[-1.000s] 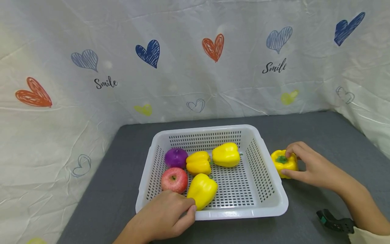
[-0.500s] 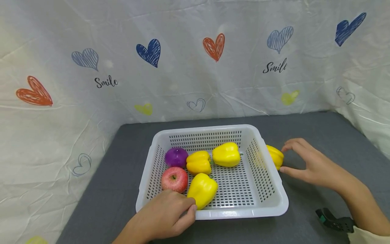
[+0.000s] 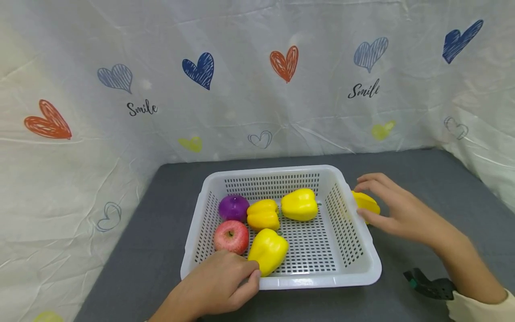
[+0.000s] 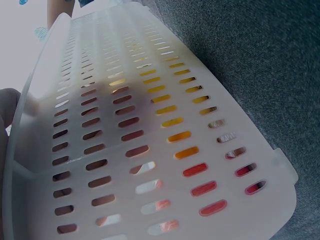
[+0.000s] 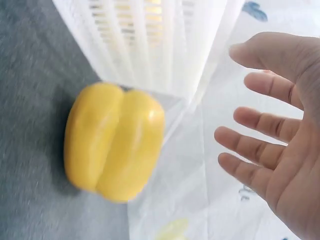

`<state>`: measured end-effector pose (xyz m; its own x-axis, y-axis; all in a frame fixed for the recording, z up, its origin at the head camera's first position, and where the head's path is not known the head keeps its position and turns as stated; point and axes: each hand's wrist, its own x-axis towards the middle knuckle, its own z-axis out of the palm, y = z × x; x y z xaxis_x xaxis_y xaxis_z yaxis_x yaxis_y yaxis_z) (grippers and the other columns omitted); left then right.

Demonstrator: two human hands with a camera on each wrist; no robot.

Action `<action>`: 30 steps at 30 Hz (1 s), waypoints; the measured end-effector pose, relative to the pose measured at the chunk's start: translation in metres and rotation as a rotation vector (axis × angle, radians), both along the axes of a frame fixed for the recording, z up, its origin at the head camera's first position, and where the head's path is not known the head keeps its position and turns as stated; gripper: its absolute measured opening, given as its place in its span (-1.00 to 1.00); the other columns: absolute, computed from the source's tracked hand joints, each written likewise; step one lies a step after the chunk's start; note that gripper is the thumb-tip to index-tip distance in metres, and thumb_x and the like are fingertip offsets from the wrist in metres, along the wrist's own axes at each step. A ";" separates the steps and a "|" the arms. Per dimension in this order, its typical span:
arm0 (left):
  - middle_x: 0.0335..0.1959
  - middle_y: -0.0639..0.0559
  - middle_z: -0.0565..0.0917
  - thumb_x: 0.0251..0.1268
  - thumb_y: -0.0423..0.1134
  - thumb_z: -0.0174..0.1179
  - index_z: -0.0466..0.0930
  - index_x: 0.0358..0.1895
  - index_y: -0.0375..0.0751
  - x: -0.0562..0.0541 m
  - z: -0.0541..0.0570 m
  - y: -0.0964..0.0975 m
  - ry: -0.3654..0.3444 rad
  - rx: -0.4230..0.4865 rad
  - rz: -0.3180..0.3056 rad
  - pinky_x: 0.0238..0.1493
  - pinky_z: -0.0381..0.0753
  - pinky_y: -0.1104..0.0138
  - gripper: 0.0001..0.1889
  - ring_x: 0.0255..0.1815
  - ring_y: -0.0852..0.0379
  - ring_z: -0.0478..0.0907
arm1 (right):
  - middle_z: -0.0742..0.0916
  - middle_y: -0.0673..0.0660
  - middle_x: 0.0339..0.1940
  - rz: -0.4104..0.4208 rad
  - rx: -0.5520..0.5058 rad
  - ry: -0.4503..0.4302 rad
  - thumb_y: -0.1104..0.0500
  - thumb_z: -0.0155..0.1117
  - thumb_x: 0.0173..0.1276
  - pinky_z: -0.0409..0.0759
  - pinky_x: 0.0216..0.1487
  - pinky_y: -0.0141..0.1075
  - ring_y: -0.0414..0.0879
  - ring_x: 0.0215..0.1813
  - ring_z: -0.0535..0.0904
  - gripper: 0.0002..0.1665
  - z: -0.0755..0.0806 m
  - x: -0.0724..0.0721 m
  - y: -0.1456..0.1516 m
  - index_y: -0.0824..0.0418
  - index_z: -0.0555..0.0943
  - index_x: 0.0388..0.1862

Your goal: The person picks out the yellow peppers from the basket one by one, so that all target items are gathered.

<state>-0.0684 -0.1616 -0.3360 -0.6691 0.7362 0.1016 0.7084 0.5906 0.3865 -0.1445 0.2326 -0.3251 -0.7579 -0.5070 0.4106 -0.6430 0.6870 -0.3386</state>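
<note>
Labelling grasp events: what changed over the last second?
The right hand let go of the yellow pepper outside the basket and moved left, its fingers now apart from it. That pepper shifted left towards the basket's right wall and turned, hiding its stem from the head view. Left hand on the near rim, basket and everything in it: unchanged.

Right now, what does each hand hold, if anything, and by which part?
The left hand holds the basket by its near rim; the right hand, nothing.
</note>
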 end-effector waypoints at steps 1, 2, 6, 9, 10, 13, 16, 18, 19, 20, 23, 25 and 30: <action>-0.75 0.33 0.11 0.43 -0.18 0.03 0.27 -0.60 0.09 0.000 0.000 0.000 -0.001 -0.001 0.000 -0.62 0.11 0.51 -0.66 -0.75 0.39 0.07 | 0.51 0.09 0.25 0.008 0.000 -0.001 0.25 0.55 0.11 0.55 -0.04 0.05 0.04 0.17 0.49 -0.43 0.001 0.000 -0.003 0.16 0.56 0.11; -0.76 0.33 0.11 0.43 -0.17 0.02 0.27 -0.60 0.09 0.000 0.000 0.000 -0.005 -0.001 0.002 -0.62 0.12 0.51 -0.65 -0.75 0.39 0.07 | 0.51 0.11 0.25 0.024 0.000 -0.002 0.25 0.54 0.13 0.57 -0.05 0.07 0.05 0.15 0.50 -0.43 0.002 -0.001 -0.007 0.16 0.56 0.12; -0.76 0.34 0.10 0.43 -0.17 0.02 0.27 -0.60 0.09 0.000 0.000 0.000 -0.010 -0.002 0.002 -0.63 0.11 0.51 -0.65 -0.76 0.39 0.06 | 0.50 0.15 0.29 0.052 0.009 -0.020 0.21 0.50 0.18 0.62 -0.06 0.05 0.07 0.14 0.53 -0.44 0.004 -0.004 -0.019 0.16 0.54 0.16; -0.76 0.34 0.10 0.42 -0.18 0.03 0.27 -0.61 0.09 0.000 -0.001 0.000 -0.006 -0.001 -0.001 -0.63 0.10 0.51 -0.65 -0.76 0.39 0.05 | 0.48 0.19 0.33 0.073 0.017 -0.035 0.20 0.49 0.19 0.60 -0.01 0.08 0.11 0.18 0.53 -0.42 0.004 -0.007 -0.027 0.16 0.52 0.19; -0.76 0.34 0.10 0.42 -0.18 0.03 0.27 -0.61 0.09 0.000 -0.001 0.000 -0.003 -0.001 -0.001 -0.63 0.10 0.51 -0.65 -0.76 0.39 0.05 | 0.48 0.20 0.34 0.080 0.022 -0.039 0.20 0.49 0.20 0.59 0.02 0.11 0.13 0.20 0.52 -0.41 0.003 -0.008 -0.030 0.16 0.52 0.20; -0.76 0.34 0.10 0.43 -0.17 0.02 0.27 -0.60 0.09 0.000 -0.001 0.000 -0.002 -0.001 -0.002 -0.63 0.11 0.51 -0.65 -0.76 0.39 0.06 | 0.47 0.21 0.36 0.091 0.042 -0.057 0.18 0.48 0.21 0.56 0.07 0.13 0.16 0.24 0.51 -0.38 0.001 -0.012 -0.039 0.18 0.51 0.25; -0.75 0.34 0.10 0.43 -0.18 0.03 0.26 -0.60 0.09 0.000 -0.001 0.000 0.011 -0.001 -0.004 -0.63 0.10 0.51 -0.65 -0.76 0.39 0.06 | 0.47 0.20 0.37 0.088 0.067 -0.085 0.14 0.47 0.23 0.54 0.12 0.13 0.16 0.28 0.50 -0.37 -0.001 -0.015 -0.048 0.20 0.50 0.27; -0.75 0.34 0.10 0.42 -0.18 0.04 0.26 -0.60 0.09 0.000 -0.001 0.000 0.018 -0.002 -0.006 -0.62 0.10 0.52 -0.65 -0.76 0.39 0.05 | 0.47 0.19 0.38 0.085 0.080 -0.104 0.12 0.48 0.22 0.53 0.14 0.13 0.17 0.30 0.49 -0.34 -0.003 -0.017 -0.053 0.21 0.50 0.28; -0.75 0.34 0.10 0.42 -0.18 0.04 0.26 -0.60 0.09 0.000 -0.001 0.000 0.019 -0.002 -0.006 -0.62 0.10 0.52 -0.65 -0.76 0.39 0.05 | 0.47 0.20 0.39 0.081 0.088 -0.113 0.11 0.49 0.22 0.53 0.14 0.13 0.17 0.31 0.48 -0.33 -0.004 -0.018 -0.056 0.21 0.50 0.29; -0.75 0.34 0.10 0.42 -0.18 0.04 0.26 -0.60 0.09 0.000 -0.001 0.000 0.017 -0.002 -0.006 -0.63 0.10 0.52 -0.65 -0.75 0.40 0.05 | 0.47 0.20 0.39 0.079 0.096 -0.120 0.11 0.50 0.21 0.52 0.15 0.12 0.17 0.32 0.48 -0.31 -0.005 -0.019 -0.059 0.21 0.50 0.30; -0.76 0.34 0.10 0.42 -0.18 0.03 0.27 -0.60 0.09 0.000 -0.001 0.000 0.006 -0.004 -0.003 -0.63 0.11 0.52 -0.66 -0.76 0.40 0.06 | 0.49 0.22 0.38 0.076 0.113 -0.139 0.11 0.53 0.17 0.53 0.16 0.09 0.17 0.32 0.47 -0.27 -0.008 -0.022 -0.069 0.22 0.49 0.31; -0.76 0.34 0.10 0.43 -0.17 0.03 0.27 -0.60 0.09 0.000 0.000 0.000 -0.001 -0.006 0.000 -0.63 0.11 0.52 -0.66 -0.76 0.40 0.06 | 0.49 0.21 0.38 0.068 0.129 -0.151 0.11 0.55 0.15 0.53 0.16 0.08 0.15 0.34 0.47 -0.26 -0.010 -0.023 -0.075 0.21 0.50 0.30; -0.76 0.34 0.10 0.42 -0.17 0.03 0.27 -0.60 0.09 -0.001 -0.001 0.000 -0.001 -0.009 0.003 -0.63 0.11 0.52 -0.66 -0.76 0.40 0.06 | 0.47 0.25 0.41 0.042 0.187 -0.167 0.10 0.58 0.12 0.49 0.19 0.12 0.18 0.37 0.43 -0.22 -0.012 -0.025 -0.085 0.18 0.50 0.32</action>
